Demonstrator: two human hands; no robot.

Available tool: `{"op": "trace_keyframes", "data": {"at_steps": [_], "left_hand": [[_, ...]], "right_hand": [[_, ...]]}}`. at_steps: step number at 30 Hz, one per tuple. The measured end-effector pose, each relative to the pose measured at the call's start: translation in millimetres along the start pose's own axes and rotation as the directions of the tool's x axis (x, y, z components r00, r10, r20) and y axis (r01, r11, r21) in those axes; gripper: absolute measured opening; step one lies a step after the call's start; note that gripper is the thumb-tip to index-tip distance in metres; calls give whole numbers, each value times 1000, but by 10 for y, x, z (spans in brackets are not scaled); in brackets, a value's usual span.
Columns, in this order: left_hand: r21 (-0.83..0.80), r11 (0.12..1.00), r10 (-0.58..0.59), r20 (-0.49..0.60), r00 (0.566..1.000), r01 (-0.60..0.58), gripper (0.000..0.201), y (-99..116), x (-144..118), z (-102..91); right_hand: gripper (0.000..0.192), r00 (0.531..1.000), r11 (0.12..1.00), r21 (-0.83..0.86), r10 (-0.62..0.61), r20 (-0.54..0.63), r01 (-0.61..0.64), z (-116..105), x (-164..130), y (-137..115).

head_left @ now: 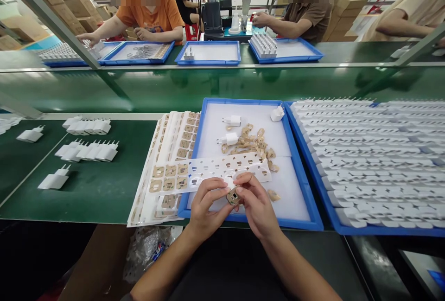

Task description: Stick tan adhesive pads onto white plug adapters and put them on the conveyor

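Over the front of a blue-rimmed tray (302, 199), my left hand (206, 208) and my right hand (259, 206) pinch one white charger plug (233, 196) between their fingertips. Its port end, covered by a tan sticker, faces me; the rest of it is hidden by my fingers. Just behind my hands lies a sticker sheet (208, 171), with tan stickers at its left and bare cut-outs to the right. A heap of peeled tan pieces (255, 143) lies in the tray. Two charger plugs (229, 139) rest beside the heap, and another (277, 114) stands in the far right corner.
Stacked sticker sheets (167, 152) lie left of the tray. At the right, a second tray (316, 180) holds rows of white chargers. Grouped chargers (90, 151) sit on the green belt. Co-workers (153, 18) sit beyond a metal rail (139, 67), with blue trays (208, 63) before them.
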State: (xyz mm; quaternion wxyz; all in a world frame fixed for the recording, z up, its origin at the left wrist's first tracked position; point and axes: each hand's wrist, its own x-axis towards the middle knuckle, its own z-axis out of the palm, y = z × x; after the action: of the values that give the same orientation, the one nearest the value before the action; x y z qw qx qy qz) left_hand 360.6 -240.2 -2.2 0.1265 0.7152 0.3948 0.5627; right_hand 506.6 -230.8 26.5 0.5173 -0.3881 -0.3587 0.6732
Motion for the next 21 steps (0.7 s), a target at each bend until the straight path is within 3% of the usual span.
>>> {"op": "trace_keyframes", "data": {"at_steps": [7,9,12,15,21], "left_hand": [[-66,995,-68,29,997,70,30,-10,13,-6],[-104,987,-119,37,992,122,29,-29,0,-19],[-141,975,-165,53,985,171,33,-52,-19,-36],[-144,978,-144,68,987,152,35,-61,-27,-40],[-119,992,-43,60,997,50,36,-47,-15,-25]], "right_hand": [[28,979,901,-384,-172,105,200,-61,17,-43],[31,971,920,-335,-144,190,202,-116,15,-48],[31,953,985,-126,-78,291,119,-208,18,-12],[21,962,998,12,-61,265,60,-251,27,44],[9,980,995,16,-98,173,96,-175,26,94]]}}
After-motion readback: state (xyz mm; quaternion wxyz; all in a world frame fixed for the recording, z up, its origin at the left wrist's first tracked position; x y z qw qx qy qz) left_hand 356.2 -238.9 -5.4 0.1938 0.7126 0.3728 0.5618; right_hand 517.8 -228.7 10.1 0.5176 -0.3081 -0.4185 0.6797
